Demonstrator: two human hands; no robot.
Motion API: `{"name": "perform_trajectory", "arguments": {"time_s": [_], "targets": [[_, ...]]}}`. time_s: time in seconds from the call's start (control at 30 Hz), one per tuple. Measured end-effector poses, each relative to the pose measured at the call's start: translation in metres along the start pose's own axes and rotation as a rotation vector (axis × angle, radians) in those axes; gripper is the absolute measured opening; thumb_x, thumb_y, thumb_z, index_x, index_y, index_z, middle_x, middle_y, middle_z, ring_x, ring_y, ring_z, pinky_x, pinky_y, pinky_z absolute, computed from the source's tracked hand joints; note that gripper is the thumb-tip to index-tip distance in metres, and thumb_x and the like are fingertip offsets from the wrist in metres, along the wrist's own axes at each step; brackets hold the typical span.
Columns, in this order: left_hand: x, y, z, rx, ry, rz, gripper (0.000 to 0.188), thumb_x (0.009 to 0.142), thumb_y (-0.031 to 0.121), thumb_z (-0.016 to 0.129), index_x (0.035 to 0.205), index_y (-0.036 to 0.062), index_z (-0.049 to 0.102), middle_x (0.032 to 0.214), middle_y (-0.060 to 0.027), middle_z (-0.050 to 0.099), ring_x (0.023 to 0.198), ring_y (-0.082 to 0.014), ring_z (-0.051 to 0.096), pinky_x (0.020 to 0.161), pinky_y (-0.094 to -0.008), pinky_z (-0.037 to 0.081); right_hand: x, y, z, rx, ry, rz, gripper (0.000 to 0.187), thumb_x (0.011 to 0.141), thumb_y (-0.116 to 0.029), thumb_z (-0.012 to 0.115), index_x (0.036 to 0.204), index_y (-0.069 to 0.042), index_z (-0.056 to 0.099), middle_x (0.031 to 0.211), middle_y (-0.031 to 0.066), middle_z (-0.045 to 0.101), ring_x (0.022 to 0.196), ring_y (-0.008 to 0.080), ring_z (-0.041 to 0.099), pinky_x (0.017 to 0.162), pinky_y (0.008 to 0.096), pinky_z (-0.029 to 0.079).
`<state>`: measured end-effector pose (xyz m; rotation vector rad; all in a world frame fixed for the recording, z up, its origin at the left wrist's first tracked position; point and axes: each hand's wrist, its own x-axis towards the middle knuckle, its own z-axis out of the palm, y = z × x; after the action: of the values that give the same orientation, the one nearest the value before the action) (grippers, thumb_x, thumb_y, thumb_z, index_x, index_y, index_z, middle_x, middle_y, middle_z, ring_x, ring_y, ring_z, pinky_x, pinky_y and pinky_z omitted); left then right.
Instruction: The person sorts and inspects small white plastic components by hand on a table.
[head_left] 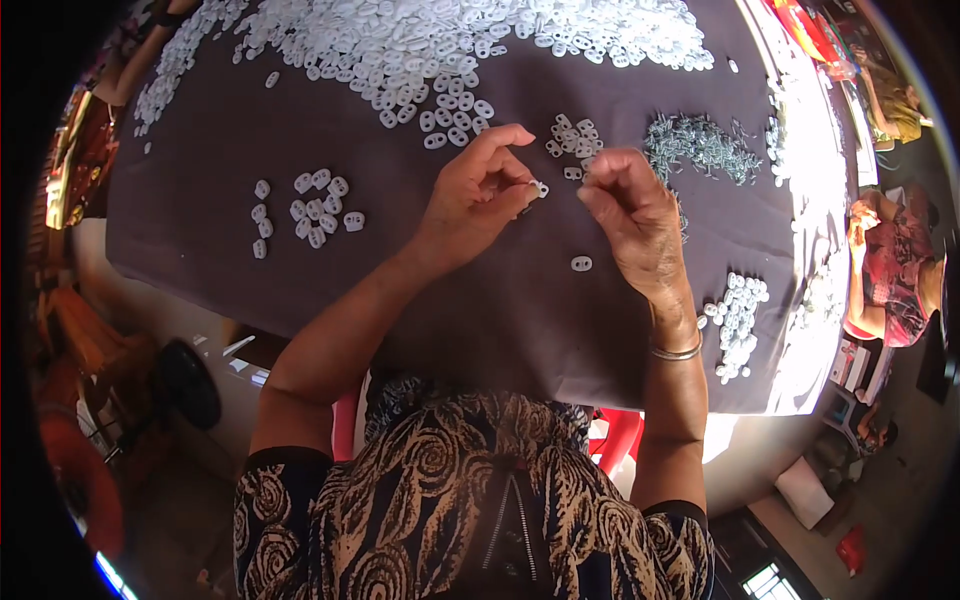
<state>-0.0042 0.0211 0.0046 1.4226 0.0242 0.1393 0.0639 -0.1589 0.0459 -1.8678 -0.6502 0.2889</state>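
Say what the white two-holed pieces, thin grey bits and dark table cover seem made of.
White two-holed pieces: likely plastic, smooth, with uniform rounded shapes.
Thin grey bits: perhaps metal, with silvery glints; too small for certainty.
Dark table cover: seemingly matte fabric, with soft creases near its edge.

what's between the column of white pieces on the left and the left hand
The head view shows a cluster of white pieces, then bare cloth before the left hand.

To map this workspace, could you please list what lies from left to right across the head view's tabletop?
White-piece column, rounded white-piece cluster, left hand, pinched white piece, right hand, white-piece pile at lower right.
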Motion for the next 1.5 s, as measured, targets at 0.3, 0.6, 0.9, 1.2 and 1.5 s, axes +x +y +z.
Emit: {"name": "perform_trajectory", "arguments": {"time_s": [0.3, 0.6, 0.9, 1.2, 1.5], "targets": [[0.000, -0.002, 0.002, 0.038, 0.002, 0.009, 0.045, 0.083, -0.005, 0.062, 0.124, 0.0040, 0.045, 0.078, 0.0007, 0.057, 0.068, -0.0029, 0.052, 0.059, -0.0183, 0.043, 0.007, 0.015, 0.014, 0.389, 0.045, 0.096, 0.007, 0.089, -0.010, 0.064, 0.092, -0.004, 0.066, 0.081, -0.0005, 0.061, 0.066, 0.0051, 0.050, 0.058, 0.0196, 0.042], [0.000, -0.003, 0.008, 0.081, -0.052, 0.008, 0.048, 0.084, -0.005, 0.061, 0.128, 0.0035, 0.043, 0.082, -0.0004, 0.057, 0.070, -0.0050, 0.054, 0.062, -0.0188, 0.046, 0.003, 0.024, 0.018, 0.405, -0.029, 0.131, 0.010, 0.090, -0.014, 0.064, 0.092, -0.004, 0.066, 0.080, -0.0017, 0.060, 0.068, 0.0045, 0.053, 0.057, 0.0191, 0.045], [-0.003, -0.006, 0.009, 0.109, -0.033, 0.015, 0.049, 0.083, -0.006, 0.060, 0.128, 0.0033, 0.042, 0.082, -0.0003, 0.057, 0.069, -0.0048, 0.054, 0.062, -0.0188, 0.047, 0.003, 0.024, 0.017, 0.339, -0.081, 0.116, 0.011, 0.091, -0.015, 0.063, 0.092, -0.004, 0.065, 0.078, -0.0031, 0.057, 0.066, 0.0040, 0.052, 0.055, 0.0192, 0.044], [-0.003, -0.012, 0.014, 0.123, 0.049, 0.020, 0.049, 0.084, -0.005, 0.062, 0.127, 0.0043, 0.041, 0.082, 0.0000, 0.058, 0.067, -0.0044, 0.054, 0.060, -0.0180, 0.046, 0.009, 0.022, 0.022, 0.053, -0.038, -0.021, 0.009, 0.089, -0.010, 0.065, 0.090, -0.001, 0.063, 0.077, -0.0010, 0.058, 0.062, 0.0046, 0.051, 0.053, 0.0199, 0.043], [-0.003, -0.009, 0.016, 0.139, 0.095, 0.000, 0.046, 0.084, -0.004, 0.062, 0.124, 0.0008, 0.040, 0.082, -0.0015, 0.061, 0.066, -0.0051, 0.056, 0.058, -0.0195, 0.048, 0.005, 0.016, 0.026, 0.114, -0.007, 0.145, 0.009, 0.090, -0.011, 0.063, 0.091, -0.002, 0.064, 0.077, -0.0014, 0.061, 0.063, 0.0042, 0.053, 0.053, 0.0206, 0.046]]}}
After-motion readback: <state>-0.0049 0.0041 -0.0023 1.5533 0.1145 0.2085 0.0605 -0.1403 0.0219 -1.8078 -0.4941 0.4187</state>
